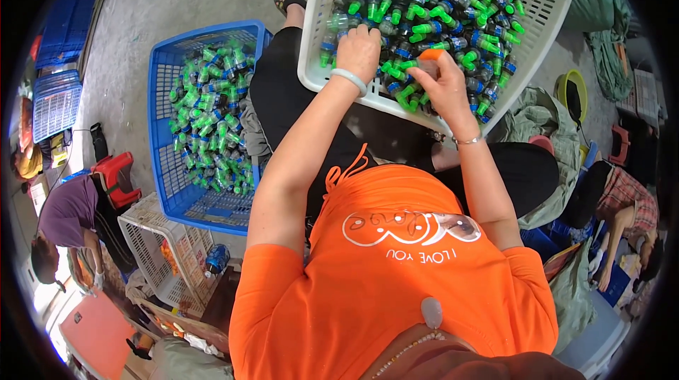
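Resting white crate (315, 62) on your lap keeps bottles (424, 5) close; left hand (359, 48) clenched among them, right hand (440, 79) pinching an orange cap (429, 56).

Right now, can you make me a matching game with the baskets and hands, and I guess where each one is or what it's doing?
Things:
1. White basket
2. Blue basket
3. Left hand
4. Right hand

Places or states:
A. On the floor, at the person's left
B. Pinching an orange cap
C. On the lap, tilted
D. Resting on the green-capped bottles, bangle on the wrist

Pairs: 1-C, 2-A, 3-D, 4-B
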`<state>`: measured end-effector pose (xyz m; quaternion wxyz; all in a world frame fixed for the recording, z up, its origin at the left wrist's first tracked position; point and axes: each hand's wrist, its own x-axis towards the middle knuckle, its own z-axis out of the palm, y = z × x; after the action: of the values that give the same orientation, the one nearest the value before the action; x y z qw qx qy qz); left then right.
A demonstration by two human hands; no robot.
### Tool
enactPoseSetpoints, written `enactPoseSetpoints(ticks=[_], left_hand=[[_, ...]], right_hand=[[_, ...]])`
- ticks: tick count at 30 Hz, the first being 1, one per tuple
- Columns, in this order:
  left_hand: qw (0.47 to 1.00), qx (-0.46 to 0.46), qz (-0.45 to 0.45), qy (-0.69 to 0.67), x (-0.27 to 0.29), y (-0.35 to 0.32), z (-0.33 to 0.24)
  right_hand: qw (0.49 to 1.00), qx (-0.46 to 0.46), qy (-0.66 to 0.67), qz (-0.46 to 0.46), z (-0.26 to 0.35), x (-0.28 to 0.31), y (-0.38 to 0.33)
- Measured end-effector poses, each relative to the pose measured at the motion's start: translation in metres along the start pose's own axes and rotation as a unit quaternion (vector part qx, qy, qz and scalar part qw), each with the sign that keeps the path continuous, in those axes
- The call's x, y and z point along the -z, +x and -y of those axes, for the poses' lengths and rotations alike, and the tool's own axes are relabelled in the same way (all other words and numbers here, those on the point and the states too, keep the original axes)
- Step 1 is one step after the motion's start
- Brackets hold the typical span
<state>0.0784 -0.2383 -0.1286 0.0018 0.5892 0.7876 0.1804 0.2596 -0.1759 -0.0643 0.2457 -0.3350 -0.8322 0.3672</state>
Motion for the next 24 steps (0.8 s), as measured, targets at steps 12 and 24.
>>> enactPoseSetpoints(ticks=[12,24], left_hand=[[0.58,0.299,0.037,-0.757,0.077,-0.069,-0.006],[0.817,0.201,-0.008,-0.54,0.088,-0.082,-0.025]], right_hand=[[0.982,0.133,-0.024,0.128,0.038,-0.003,0.002],[0.969,0.01,0.137,0.205,0.056,-0.026,-0.002]])
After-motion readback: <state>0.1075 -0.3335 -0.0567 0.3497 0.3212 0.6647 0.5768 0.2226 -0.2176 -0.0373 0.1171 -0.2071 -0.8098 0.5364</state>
